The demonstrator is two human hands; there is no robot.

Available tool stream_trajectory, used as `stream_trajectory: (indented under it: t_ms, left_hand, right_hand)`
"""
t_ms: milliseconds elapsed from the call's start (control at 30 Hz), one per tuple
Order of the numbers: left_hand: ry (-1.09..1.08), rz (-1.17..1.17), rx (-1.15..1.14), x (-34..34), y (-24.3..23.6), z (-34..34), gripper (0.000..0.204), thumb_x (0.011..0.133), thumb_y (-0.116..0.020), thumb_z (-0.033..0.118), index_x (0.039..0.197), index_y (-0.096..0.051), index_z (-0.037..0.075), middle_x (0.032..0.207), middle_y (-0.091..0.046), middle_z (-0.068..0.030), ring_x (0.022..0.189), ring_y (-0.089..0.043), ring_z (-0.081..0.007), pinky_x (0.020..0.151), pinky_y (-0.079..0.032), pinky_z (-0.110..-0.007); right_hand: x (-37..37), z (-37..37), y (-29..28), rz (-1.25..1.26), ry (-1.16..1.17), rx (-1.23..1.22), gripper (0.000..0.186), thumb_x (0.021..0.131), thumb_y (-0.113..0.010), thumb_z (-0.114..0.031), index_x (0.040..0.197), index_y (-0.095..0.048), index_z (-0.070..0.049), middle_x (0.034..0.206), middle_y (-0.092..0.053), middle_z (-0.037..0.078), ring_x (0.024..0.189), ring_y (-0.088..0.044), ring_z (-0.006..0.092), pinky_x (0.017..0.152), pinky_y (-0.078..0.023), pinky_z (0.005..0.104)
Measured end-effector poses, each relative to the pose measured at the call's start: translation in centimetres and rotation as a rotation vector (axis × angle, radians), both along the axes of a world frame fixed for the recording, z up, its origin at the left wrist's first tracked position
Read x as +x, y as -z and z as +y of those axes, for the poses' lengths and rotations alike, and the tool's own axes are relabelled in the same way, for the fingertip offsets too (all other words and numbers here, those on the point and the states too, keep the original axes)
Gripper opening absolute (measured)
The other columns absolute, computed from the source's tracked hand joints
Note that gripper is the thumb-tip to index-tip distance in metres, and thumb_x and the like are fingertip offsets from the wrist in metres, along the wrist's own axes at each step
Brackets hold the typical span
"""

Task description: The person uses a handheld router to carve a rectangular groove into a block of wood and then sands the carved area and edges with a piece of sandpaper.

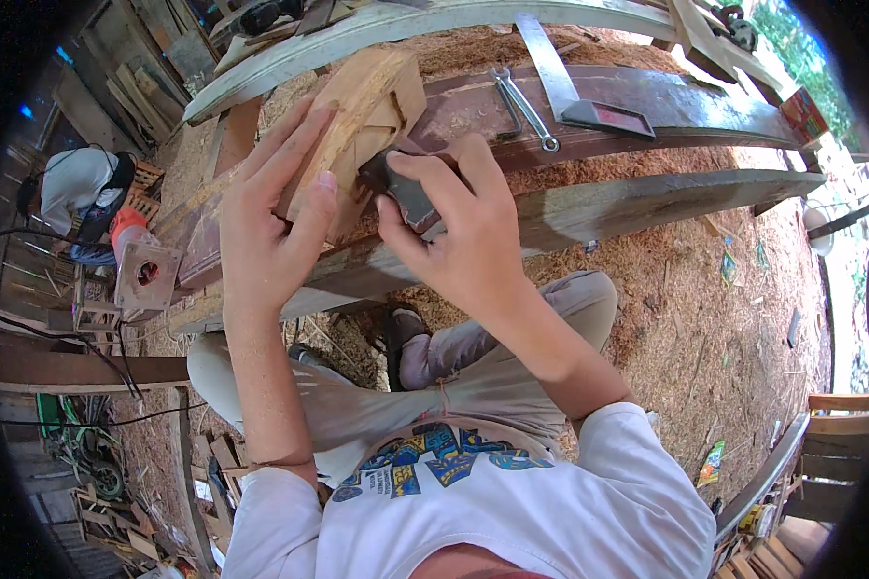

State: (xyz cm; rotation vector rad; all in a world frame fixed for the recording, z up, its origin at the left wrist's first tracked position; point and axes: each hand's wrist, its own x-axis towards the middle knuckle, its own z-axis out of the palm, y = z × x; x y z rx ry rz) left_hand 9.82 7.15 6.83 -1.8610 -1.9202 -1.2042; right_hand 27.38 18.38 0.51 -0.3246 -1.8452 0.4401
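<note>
A pale wooden block with a carved, recessed side stands tilted on the bench in front of me. My left hand grips its left side, thumb on the near face and fingers along the far edge. Pinched between the thumb and fingers of my right hand is a dark, flat-sided sanding block. Its upper left end meets the recessed side of the wood. What lies under my left palm is hidden.
A combination wrench, a hex key and a try square lie on the reddish-brown plank. A trim router with a clear base sits at left. Another person bends farther back. Sawdust covers the ground.
</note>
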Motion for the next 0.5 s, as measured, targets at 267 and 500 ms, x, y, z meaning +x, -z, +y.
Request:
stream_trajectory:
  t_ms: [267,500]
  left_hand:
    - [0.0,-0.528,0.009,-0.4,1.0,-0.1,0.053,0.11,-0.061,0.028,0.153,-0.065,-0.002,0.157,-0.064,-0.0188,0.146,-0.058,-0.027,0.124,-0.041,-0.04]
    - [-0.111,-0.666,0.036,-5.3,2.4,-0.2,0.055,0.116,-0.052,0.037,0.149,-0.066,-0.005,0.145,-0.069,-0.0188,0.14,-0.06,-0.0239,0.122,-0.04,-0.038]
  right_hand:
    - [0.9,1.5,0.1,0.1,0.062,-0.107,0.031,0.097,-0.079,-0.013,0.127,-0.073,-0.006,0.12,-0.069,0.018,0.112,-0.066,0.0382,0.098,-0.053,0.0466]
    - [0.8,1.2,-1.0,0.064,0.073,0.034,0.033,0.096,-0.081,-0.015,0.129,-0.078,-0.009,0.13,-0.071,0.017,0.122,-0.067,0.0367,0.107,-0.051,0.0456]
